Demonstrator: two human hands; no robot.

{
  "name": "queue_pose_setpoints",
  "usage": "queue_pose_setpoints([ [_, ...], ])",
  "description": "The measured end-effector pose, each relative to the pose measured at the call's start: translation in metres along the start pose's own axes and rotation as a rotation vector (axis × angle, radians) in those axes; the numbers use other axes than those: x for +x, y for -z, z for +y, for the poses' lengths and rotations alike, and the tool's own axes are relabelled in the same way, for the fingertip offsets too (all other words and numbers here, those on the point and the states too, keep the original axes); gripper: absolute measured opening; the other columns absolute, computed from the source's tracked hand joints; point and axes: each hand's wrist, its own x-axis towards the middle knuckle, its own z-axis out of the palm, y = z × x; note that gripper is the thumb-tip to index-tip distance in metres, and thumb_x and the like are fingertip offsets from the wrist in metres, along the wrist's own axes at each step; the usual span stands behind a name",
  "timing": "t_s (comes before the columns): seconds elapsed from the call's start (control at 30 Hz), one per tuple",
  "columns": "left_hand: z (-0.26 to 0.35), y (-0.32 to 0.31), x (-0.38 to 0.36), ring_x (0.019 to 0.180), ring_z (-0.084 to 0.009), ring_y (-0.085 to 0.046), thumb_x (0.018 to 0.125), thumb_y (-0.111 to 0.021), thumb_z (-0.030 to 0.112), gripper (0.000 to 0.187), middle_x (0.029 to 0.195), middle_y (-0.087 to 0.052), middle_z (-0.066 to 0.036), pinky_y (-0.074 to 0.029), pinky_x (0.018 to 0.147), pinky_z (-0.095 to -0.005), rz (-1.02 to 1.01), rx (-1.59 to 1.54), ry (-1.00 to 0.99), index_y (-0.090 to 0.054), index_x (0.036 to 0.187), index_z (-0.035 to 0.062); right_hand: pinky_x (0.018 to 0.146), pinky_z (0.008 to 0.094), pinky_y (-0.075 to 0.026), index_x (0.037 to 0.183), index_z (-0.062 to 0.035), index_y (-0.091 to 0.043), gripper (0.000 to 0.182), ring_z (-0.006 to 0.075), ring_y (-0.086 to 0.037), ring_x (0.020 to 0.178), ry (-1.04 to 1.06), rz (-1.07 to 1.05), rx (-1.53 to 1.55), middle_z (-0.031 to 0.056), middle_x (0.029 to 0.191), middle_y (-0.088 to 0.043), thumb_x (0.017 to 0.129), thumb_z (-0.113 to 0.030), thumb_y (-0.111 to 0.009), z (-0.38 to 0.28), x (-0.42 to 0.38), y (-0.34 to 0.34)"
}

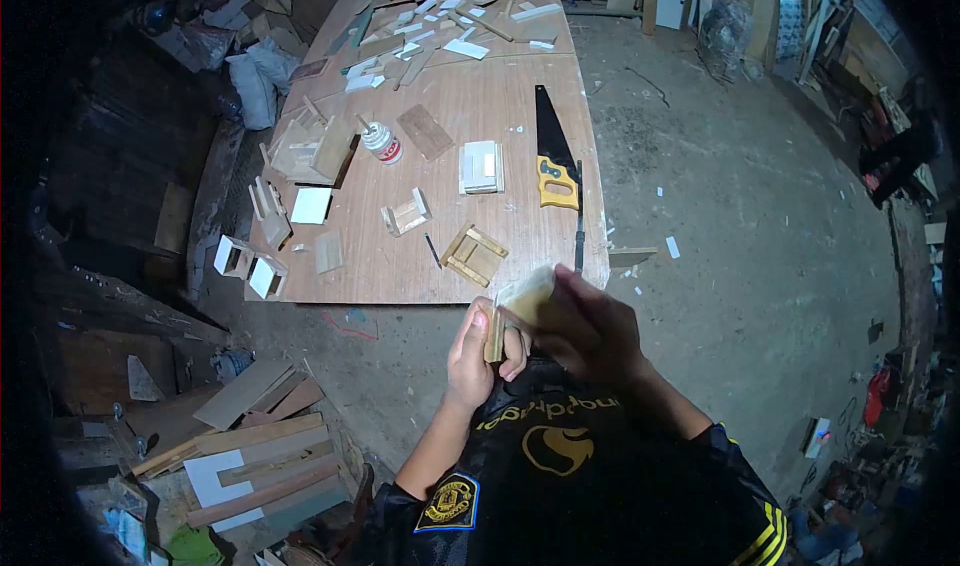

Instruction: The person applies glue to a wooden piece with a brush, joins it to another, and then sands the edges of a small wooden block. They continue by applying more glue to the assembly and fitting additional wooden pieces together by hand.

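Close to my chest, below the table's front edge, my left hand (474,354) is wrapped round a small wooden piece (494,338) held upright. My right hand (590,328), smeared by motion, grips a pale, blurred block (532,294) whose kind I cannot make out. The block's left end is by the top of the wooden piece; whether they touch is unclear. Beyond my hands, a small wooden frame (474,255) lies near the table's front edge, with a dark pencil (432,251) to its left.
The table (360,276) holds a handsaw (556,156) on the right, a white glue jar (380,143), stacked white pieces (481,168) and wooden assemblies (312,148) on the left. Offcuts (465,49) cover its far end. Boards (265,466) lie on the floor at lower left.
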Motion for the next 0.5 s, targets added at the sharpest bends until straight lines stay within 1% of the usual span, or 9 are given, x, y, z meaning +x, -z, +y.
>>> queue_pose_setpoints([
  [0.03,0.001,0.001,0.000,0.045,-0.0131,-0.036,0.104,-0.025,0.037,0.035,0.055,-0.042,-0.008,-0.036,0.050,-0.0268,0.022,0.006,0.032,-0.038,0.098,0.0047,0.079,0.0346,-0.054,0.135,-0.0019,-0.045,0.072,0.0294,-0.067,0.099,-0.019,-0.040,0.034,0.0162,0.109,-0.064,0.075,-0.023,-0.079,-0.003,-0.001,0.001],
  [0.07,0.002,0.001,0.000,0.053,-0.0121,-0.043,0.103,-0.031,0.032,0.031,0.062,-0.048,-0.006,-0.038,0.055,-0.0256,0.086,0.133,0.000,-0.042,0.103,0.0033,0.081,0.0346,-0.054,0.136,-0.0022,-0.044,0.073,0.0292,-0.066,0.100,-0.038,-0.080,0.068,0.0165,0.109,-0.065,0.075,-0.023,-0.079,-0.005,-0.001,0.000],
  [0.1,0.002,0.000,0.001,0.053,-0.0121,-0.043,0.103,-0.031,0.032,0.031,0.062,-0.048,-0.006,-0.038,0.055,-0.0256,0.084,0.134,0.002,-0.042,0.103,0.0033,0.081,0.0346,-0.054,0.136,-0.0022,-0.044,0.073,0.0292,-0.066,0.100,-0.041,-0.077,0.068,0.0165,0.109,-0.065,0.075,-0.023,-0.079,-0.005,-0.001,0.000],
  [0.17,0.002,-0.003,0.003,0.066,-0.0097,-0.049,0.101,-0.039,0.028,0.029,0.075,-0.055,-0.004,-0.039,0.061,-0.0231,0.087,0.270,-0.014,-0.045,0.110,0.0020,0.082,0.0354,-0.053,0.137,-0.0020,-0.042,0.073,0.0307,-0.066,0.100,-0.071,-0.057,0.118,0.0181,0.109,-0.065,0.076,-0.024,-0.078,-0.004,-0.001,-0.002],
  [0.2,-0.003,0.007,0.003,0.075,-0.0078,-0.050,0.099,-0.047,0.023,0.027,0.088,-0.058,-0.001,-0.039,0.066,-0.0205,0.005,0.185,0.030,-0.047,0.115,0.0017,0.082,0.0354,-0.053,0.137,-0.0020,-0.042,0.073,0.0307,-0.066,0.100,-0.074,-0.050,0.115,0.0181,0.109,-0.065,0.076,-0.024,-0.078,-0.002,-0.001,-0.003],
  [0.27,-0.012,0.015,0.000,0.075,-0.0075,-0.051,0.099,-0.048,0.022,0.026,0.087,-0.058,-0.001,-0.040,0.066,-0.0206,0.021,0.202,0.030,-0.047,0.115,0.0020,0.085,0.0379,-0.053,0.135,-0.0036,-0.043,0.058,0.0316,-0.063,0.103,-0.077,0.046,0.172,0.0187,0.129,-0.052,0.085,-0.018,-0.069,0.004,-0.004,-0.006],
  [0.3,-0.013,0.015,0.001,0.075,-0.0072,-0.051,0.099,-0.050,0.021,0.025,0.087,-0.058,-0.002,-0.040,0.067,-0.0208,0.043,0.214,0.027,-0.046,0.114,0.0022,0.085,0.0379,-0.053,0.135,-0.0036,-0.043,0.058,0.0316,-0.063,0.103,-0.082,0.054,0.166,0.0187,0.129,-0.052,0.085,-0.018,-0.069,0.003,-0.003,-0.006],
  [0.37,-0.009,0.009,0.004,0.074,-0.0070,-0.052,0.098,-0.052,0.021,0.025,0.087,-0.059,-0.002,-0.041,0.067,-0.0210,0.035,0.175,0.035,-0.046,0.114,0.0024,0.090,0.0363,-0.050,0.139,-0.0022,-0.039,0.069,0.0319,-0.062,0.109,-0.260,0.061,0.224,0.0222,0.117,-0.062,0.081,-0.021,-0.073,0.000,0.000,-0.005],
  [0.5,-0.011,0.007,0.005,0.075,-0.0072,-0.054,0.099,-0.050,0.024,0.027,0.092,-0.060,-0.004,-0.044,0.068,-0.0231,0.063,0.326,-0.065,-0.046,0.114,0.0019,0.092,0.0355,-0.049,0.139,-0.0008,-0.038,0.069,0.0309,-0.061,0.112,-0.378,0.023,0.338,0.0229,0.121,-0.060,0.082,-0.018,-0.072,-0.005,-0.003,-0.010],
])
